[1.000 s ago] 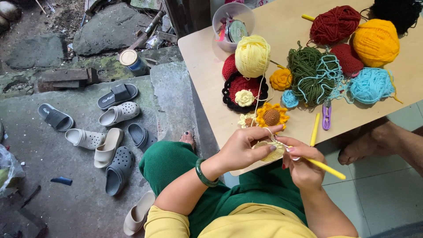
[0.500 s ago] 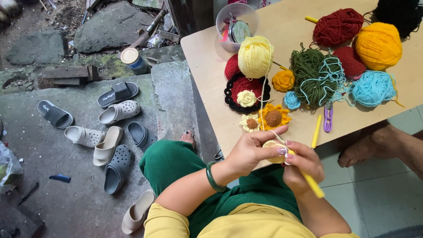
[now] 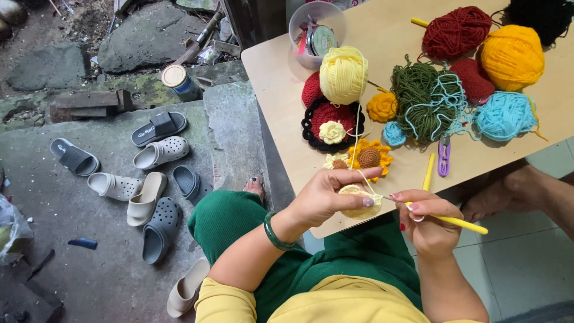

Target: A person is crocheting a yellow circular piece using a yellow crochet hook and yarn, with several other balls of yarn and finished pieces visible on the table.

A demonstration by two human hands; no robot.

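While the small pale-yellow crocheted round (image 3: 357, 201) is pinched between the thumb and fingers of the left hand (image 3: 326, 197), a yellow crochet hook (image 3: 445, 220) is gripped in the closed fingers of the right hand (image 3: 426, 222), its tip brought up against the edge of the round. Compared with a second ago, the hook has been tilted and drawn in closer to the piece, and both hands have been lowered slightly off the table edge toward the lap, which suggests that a fresh stitch is being worked into the rim. A strand of pale yellow yarn is led from the round up over the left forefinger to the pale-yellow yarn ball (image 3: 343, 74) on the wooden table (image 3: 281, 101). Just beyond the hands, a crocheted sunflower (image 3: 371, 158) is laid flat, with a red and black flower piece (image 3: 332, 122) behind it. Further along, a green yarn skein (image 3: 421, 98), a light-blue one (image 3: 505, 115) and an orange ball (image 3: 512, 55) are set well apart from the work. A second yellow hook (image 3: 428, 172) and a purple clip (image 3: 443, 157) are left beside the sunflower.
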